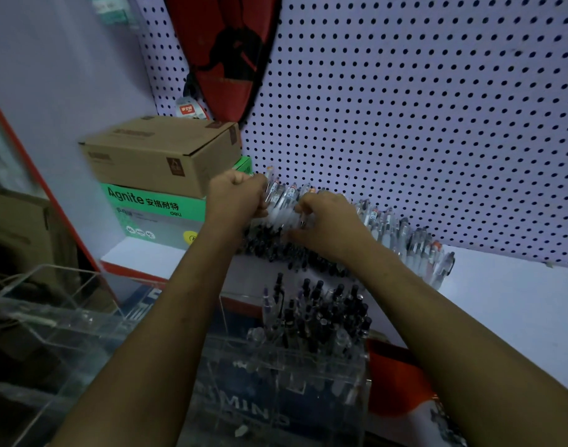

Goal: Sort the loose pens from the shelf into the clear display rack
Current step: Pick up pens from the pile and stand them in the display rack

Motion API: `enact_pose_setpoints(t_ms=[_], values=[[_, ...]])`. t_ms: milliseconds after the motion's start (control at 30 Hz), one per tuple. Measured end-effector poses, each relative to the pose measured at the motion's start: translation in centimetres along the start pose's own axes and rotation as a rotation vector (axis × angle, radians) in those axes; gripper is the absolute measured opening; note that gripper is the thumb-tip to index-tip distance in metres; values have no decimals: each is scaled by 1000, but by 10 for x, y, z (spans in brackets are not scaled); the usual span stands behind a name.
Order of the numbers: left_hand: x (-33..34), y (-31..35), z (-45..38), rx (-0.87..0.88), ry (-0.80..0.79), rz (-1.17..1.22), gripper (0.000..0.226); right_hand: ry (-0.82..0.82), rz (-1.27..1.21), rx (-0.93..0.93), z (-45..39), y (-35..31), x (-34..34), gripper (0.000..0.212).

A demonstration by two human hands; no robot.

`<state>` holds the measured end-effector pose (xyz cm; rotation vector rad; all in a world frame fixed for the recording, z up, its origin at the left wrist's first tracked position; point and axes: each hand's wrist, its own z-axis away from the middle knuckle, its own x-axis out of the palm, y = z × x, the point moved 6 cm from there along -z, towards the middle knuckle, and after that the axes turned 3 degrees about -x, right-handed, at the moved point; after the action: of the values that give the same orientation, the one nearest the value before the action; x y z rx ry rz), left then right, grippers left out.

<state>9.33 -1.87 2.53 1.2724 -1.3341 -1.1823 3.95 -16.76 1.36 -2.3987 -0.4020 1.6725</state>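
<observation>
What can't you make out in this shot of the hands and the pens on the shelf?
Head view only:
- Left hand grips a bundle of pens; count hidden by fingers and blur.
- Right hand fingertips hidden among the pens.
- Clear display rack lettering too dim.

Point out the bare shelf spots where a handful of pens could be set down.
Bare shelf lies right of the loose pens, below the pegboard; a narrower strip lies before the green box. The middle is crowded: both hands, pens, rack.
</observation>
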Motion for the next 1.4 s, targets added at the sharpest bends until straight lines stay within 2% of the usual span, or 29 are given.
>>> enact_pose_setpoints(t_ms=[100, 167, 233, 300, 367, 467, 533, 633, 767, 867, 967, 1033, 1133, 1167, 1233, 1333, 1400], values=[[-4, 0, 5, -38, -28, 23, 29, 57, -32, 1, -2, 2, -8, 40], [-5, 1, 6, -63, -67, 36, 32, 71, -105, 24, -1, 4, -13, 42], [1, 7, 11, -91, -140, 65, 24, 76, -164, 46, 1, 4, -17, 43], [7, 11, 16, -183, -193, 161, 11, 77, -254, 75, 3, 4, -21, 39], [11, 13, 20, -320, -220, 332, 10, 79, -364, 106, 6, 4, -25, 32], [10, 15, 27, -420, -276, 470, 16, 130, -576, 197, 13, 7, -34, 22], [8, 17, 31, -438, -313, 423, 19, 179, -770, 309, 18, 10, -41, 28], [4, 23, 39, -448, -360, 359, 13, 197, -1062, 440, 28, 7, -53, 20], [2, 43, 56, -367, -369, 237, 6, 102, -1171, 479, 38, -7, -62, 8], [-6, 51, 75, -211, -325, 22, 5, 43, -1182, 497, 45, -18, -62, 3], [-26, 47, 102, -118, -238, -126, 16, -57, -1239, 508, 50, -28, -53, 3], [-37, 40, 120, -111, -216, -136, 25, -129, -1216, 462, 55, -39, -49, 6], [-56, 27, 137, -82, -139, -103, 21, -173, -1145, 385, 60, -55, -46, 38], [-62, 21, 141, -73, -110, -84, 18, -194, -1109, 349, 62, -61, -45, 38], [-68, 11, 148, -59, -87, -75, 10, -236, -1036, 277, 63, -70, -44, 11], [-69, 3, 158, 20, -121, -179, 11, -257, -984, 184, 68, -81, -44, 25], [-68, 1, 160, 129, -135, -351, 14, -268, -925, 127, 71, -88, -44, 32]])
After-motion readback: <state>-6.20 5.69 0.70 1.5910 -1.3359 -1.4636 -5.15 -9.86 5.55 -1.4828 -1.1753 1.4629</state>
